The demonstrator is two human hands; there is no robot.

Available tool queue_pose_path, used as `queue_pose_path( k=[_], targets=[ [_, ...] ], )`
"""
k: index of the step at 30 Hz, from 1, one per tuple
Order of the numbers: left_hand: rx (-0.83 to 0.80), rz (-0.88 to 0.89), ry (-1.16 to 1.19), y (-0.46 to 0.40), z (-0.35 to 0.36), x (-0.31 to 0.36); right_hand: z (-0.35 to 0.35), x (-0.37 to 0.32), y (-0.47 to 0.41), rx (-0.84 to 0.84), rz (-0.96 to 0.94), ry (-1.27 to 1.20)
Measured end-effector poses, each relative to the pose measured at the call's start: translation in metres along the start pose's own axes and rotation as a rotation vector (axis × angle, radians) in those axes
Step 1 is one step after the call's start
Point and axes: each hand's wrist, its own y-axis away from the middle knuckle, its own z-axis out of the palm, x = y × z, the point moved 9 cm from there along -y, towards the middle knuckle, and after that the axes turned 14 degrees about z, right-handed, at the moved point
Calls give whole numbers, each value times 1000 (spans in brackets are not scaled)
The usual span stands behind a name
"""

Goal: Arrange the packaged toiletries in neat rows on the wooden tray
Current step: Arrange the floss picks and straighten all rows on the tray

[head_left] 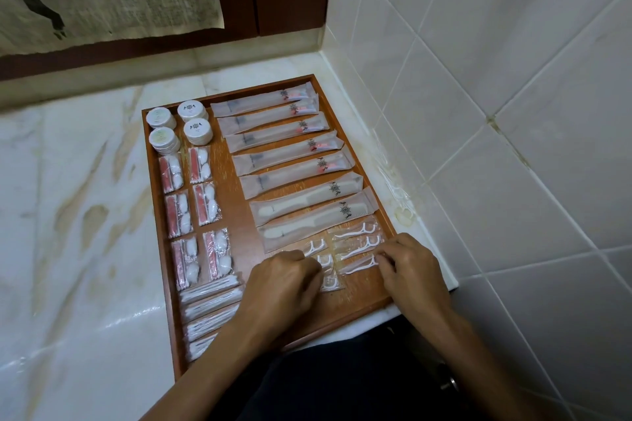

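Both hands work at the near right corner of the wooden tray (155, 161). Left hand (285, 278) is knuckles-up, fingers curled onto the left stack of floss-pick packets (325, 261); whether it pinches one or only presses cannot be told, as the fingertips are hidden. Right hand (408, 265) has its fingers bent, tips touching the end of the nearest packet in the right stack of floss picks (359, 243), apparently nudging it square. Judgement: final alignment step; everything else already lies in rows.

Layout on tray:
- Far right block: toothbrush sleeves (273, 123), long and frosted, laid parallel, slightly angled, logos all at the right end. Probably ordered so for a uniform look.
- Below them: two comb sleeves (307, 205), same frosted film, white combs showing through.
- Far left corner: round soap pucks (178, 126), stacked in a two-by-two grid, white pleated wrap.
- Left columns: clear vanity packets (191, 208) with pink strips and cotton balls, in pairs.
- Near left: cotton-bud packets (212, 304), thin, crinkly, stacked edge to edge; the nearest is partly under the left forearm.

Tray: reddish-brown wood, low rim, glossy base. It sits on a pale veined marble worktop (85, 215), tucked into the corner beside the white tiled wall (496, 79).

Film is slippery on the varnish, so light fingertip pushes seem apt.
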Motion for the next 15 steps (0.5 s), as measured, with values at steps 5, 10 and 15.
queue_pose_path(
  k=[5, 10, 15],
  targets=[
    [68, 14, -26, -22, -22, -8, -26, -2, -11, 81, 10, -98],
    [111, 65, -30, -62, -45, -9, -49, 1, -31, 168, 70, -100],
    [80, 124, -32, -115, -49, -11, -50, 8, -50, 169, 182, -155]
  ],
)
